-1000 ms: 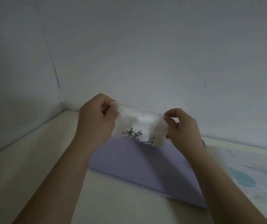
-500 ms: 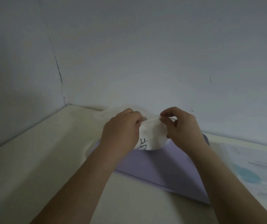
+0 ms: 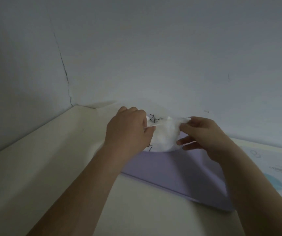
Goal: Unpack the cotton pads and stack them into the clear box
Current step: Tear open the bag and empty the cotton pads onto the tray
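A clear plastic pack of white cotton pads point(image 3: 164, 137) with black lettering is held above the far end of a lilac mat point(image 3: 179, 176). My left hand point(image 3: 130, 132) grips the pack's left side, its fingers curled over the film. My right hand point(image 3: 203, 135) pinches the film at the pack's upper right edge, with its lower fingers stretched under the pack. The round white pads show through the film. No clear box is in view.
The cream table point(image 3: 43, 167) meets grey walls at a back left corner point(image 3: 73, 105). A printed sheet with pale blue shapes point(image 3: 273, 171) lies at the right, next to the lilac mat.
Both hands have turned and squeezed the pack, which went from a flat upright pouch to a bunched round bundle. My left hand shifted right along it. The view tilted down slightly.
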Tool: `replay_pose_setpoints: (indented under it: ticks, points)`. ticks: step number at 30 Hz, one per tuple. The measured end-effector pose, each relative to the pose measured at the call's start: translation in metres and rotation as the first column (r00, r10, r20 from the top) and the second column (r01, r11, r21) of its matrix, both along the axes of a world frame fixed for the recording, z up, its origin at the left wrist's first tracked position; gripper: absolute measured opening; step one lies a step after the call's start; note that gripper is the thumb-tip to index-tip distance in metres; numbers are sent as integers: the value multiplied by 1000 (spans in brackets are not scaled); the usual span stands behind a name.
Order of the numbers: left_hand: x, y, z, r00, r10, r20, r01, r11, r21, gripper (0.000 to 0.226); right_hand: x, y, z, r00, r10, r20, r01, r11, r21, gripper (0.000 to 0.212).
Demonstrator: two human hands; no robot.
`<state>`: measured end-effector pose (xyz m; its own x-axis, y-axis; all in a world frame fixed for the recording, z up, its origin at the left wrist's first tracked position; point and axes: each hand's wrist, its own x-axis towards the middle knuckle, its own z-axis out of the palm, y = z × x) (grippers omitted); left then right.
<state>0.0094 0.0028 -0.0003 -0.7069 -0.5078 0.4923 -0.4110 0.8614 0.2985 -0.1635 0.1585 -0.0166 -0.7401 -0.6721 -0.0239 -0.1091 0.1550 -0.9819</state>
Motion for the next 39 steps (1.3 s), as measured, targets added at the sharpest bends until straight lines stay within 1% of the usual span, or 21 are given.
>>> replay_pose_setpoints:
  ticks: [3, 6, 8, 11, 14, 16, 17, 19, 21, 22, 24, 25, 27, 28, 29, 30, 32, 33, 36, 38, 39]
  points:
    - [-1, 4, 1, 999, -23, 36, 24, 1000, -19, 42, 5, -4, 4, 992, -103, -72, 96, 991, -94, 14]
    - [-1, 11, 5, 996, -46, 71, 48, 998, -33, 33, 13, -11, 11, 989, -115, -96, 98, 980, -171, 17]
    - [-3, 18, 8, 993, -80, 89, 82, 997, -16, 36, 21, -15, 14, 985, -104, -139, 76, 978, -193, 15]
    - [-13, 29, 9, 987, -59, 147, 59, 998, 0, 38, 36, -22, 15, 954, -56, -295, 12, 989, -149, 17]
    - [-28, 25, 16, 975, -40, 216, 38, 999, 16, 35, 39, -24, 11, 956, 29, -292, -54, 995, -79, 17]
    - [-34, 20, 26, 980, -28, 199, 12, 997, 77, 48, 33, -24, 5, 959, -61, -276, 34, 994, -99, 13]
    - [-36, 18, 33, 983, -26, 182, 5, 993, 115, 52, 29, -23, 4, 938, -145, -316, 118, 988, -102, 17]
    - [-40, 17, 48, 992, -32, 125, 17, 992, 123, 54, 23, -18, 7, 885, -266, -382, 248, 964, -95, 40]
    - [-44, 20, 68, 998, -67, -20, 69, 984, 166, 54, 19, -10, 15, 894, -325, -308, 298, 945, -133, 64]
    - [-45, 22, 78, 986, -89, -142, 123, 960, 251, 53, 17, -5, 20, 916, -329, -231, 299, 942, -154, 75]
    - [-44, 30, 93, 912, -101, -397, 293, 838, 460, 46, 9, 3, 25, 963, -269, -1, 263, 944, -202, 92]
    - [-41, 34, 96, 869, -102, -485, 394, 735, 552, 39, 7, 8, 27, 973, -210, 94, 226, 947, -229, 96]
    - [-33, 39, 91, 814, -124, -567, 545, 500, 673, 23, 0, 15, 31, 978, -105, 183, 159, 935, -316, 88]
    - [-28, 39, 83, 813, -156, -562, 572, 401, 716, 24, -2, 18, 32, 979, -87, 182, 149, 919, -365, 74]
    - [-22, 37, 73, 825, -197, -530, 565, 343, 751, 28, -1, 19, 35, 981, -89, 172, 153, 902, -405, 57]
    - [-18, 33, 61, 851, -223, -475, 525, 367, 768, 32, -2, 20, 35, 982, -107, 154, 163, 892, -421, 44]
    - [-15, 22, 40, 903, -225, -365, 427, 537, 727, 34, 1, 18, 34, 986, -126, 106, 159, 896, -416, 31]
    - [-14, 18, 34, 911, -229, -342, 411, 570, 712, 34, 4, 17, 33, 989, -126, 81, 148, 904, -401, 29]
    - [-15, 21, 34, 884, -314, -346, 464, 500, 731, 60, 14, 9, 33, 991, -135, 15, 131, 917, -378, 26]
    - [-18, 29, 42, 863, -387, -325, 482, 434, 761, 51, 23, 4, 36, 991, -135, -13, 120, 917, -380, 24]
    - [-22, 33, 45, 864, -412, -289, 471, 462, 752, 48, 28, 3, 38, 993, -115, -20, 100, 923, -371, 26]
